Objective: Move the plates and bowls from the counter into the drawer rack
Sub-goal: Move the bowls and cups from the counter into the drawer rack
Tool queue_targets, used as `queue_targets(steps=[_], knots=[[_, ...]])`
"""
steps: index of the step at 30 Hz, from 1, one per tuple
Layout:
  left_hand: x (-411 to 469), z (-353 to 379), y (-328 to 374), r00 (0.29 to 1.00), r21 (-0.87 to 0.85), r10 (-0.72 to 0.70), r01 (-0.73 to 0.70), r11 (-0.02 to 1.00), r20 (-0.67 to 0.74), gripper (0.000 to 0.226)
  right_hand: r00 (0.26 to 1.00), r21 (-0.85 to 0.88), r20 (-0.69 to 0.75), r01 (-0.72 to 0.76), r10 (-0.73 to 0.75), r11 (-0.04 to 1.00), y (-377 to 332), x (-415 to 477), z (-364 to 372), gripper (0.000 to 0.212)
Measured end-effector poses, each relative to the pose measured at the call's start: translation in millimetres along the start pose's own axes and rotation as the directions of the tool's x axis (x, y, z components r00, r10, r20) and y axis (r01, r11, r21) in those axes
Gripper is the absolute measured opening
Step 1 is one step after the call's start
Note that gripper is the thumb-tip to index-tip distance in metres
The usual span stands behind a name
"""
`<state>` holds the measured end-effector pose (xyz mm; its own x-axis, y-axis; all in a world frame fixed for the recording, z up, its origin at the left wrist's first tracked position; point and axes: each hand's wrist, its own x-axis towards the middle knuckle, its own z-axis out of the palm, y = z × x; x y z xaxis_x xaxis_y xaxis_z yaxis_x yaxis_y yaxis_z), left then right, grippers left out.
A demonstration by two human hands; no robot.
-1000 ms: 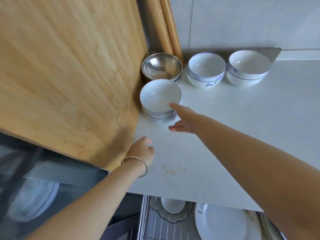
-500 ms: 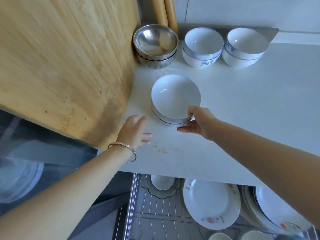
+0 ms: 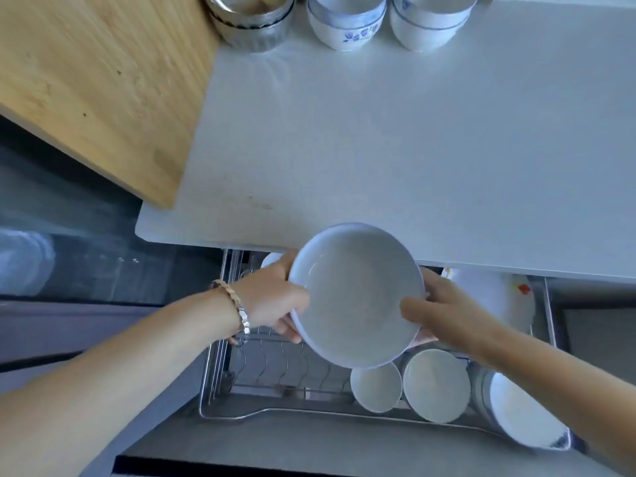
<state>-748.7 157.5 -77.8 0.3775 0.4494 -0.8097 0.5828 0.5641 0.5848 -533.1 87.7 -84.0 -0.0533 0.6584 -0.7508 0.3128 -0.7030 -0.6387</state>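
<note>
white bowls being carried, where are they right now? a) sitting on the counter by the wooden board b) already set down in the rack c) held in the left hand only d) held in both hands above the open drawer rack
d: the white bowls are gripped at opposite rims by the left hand and the right hand, above the drawer rack and off the counter.

We see a plain white bowl [image 3: 356,297], a white counter [image 3: 413,149], a pale wood board [image 3: 96,80], a silver ribbed bowl [image 3: 253,27], a white bowl with blue flowers [image 3: 347,29], a blue-lined white bowl [image 3: 430,29], and a plate with a red-orange motif [image 3: 499,301].
</note>
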Motion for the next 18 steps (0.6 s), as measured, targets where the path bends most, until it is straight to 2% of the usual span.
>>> queue_targets(steps=[3, 7, 11, 18], knots=[[2.6, 30.7, -38.3, 0.996, -0.07, -0.086, 0.085, 0.994, -0.004, 0.056, 0.998, -0.099, 0.031, -0.059, 0.062, 0.993, 38.7, -0.4, 14.4, 0.067], [26.1, 53.7, -94.4, 0.963, -0.178, -0.256, 0.239, 0.954, -0.078, 0.059, 0.987, -0.128, 0.065, -0.136, 0.145, 0.982, 82.2, 21.4, 51.2, 0.051], [60.1, 57.9, -145.2, 0.918, -0.146, -0.353, 0.33, 0.933, -0.181, 0.062, 0.97, -0.184, 0.095, -0.203, 0.223, 0.962, 114.0, 60.0, 87.6, 0.056], [112.0, 60.2, -206.3, 0.894, -0.105, -0.4, 0.386, 0.916, -0.2, 0.064, 0.934, -0.283, 0.123, -0.29, 0.335, 0.914, 153.5, 113.2, 124.3, 0.059]])
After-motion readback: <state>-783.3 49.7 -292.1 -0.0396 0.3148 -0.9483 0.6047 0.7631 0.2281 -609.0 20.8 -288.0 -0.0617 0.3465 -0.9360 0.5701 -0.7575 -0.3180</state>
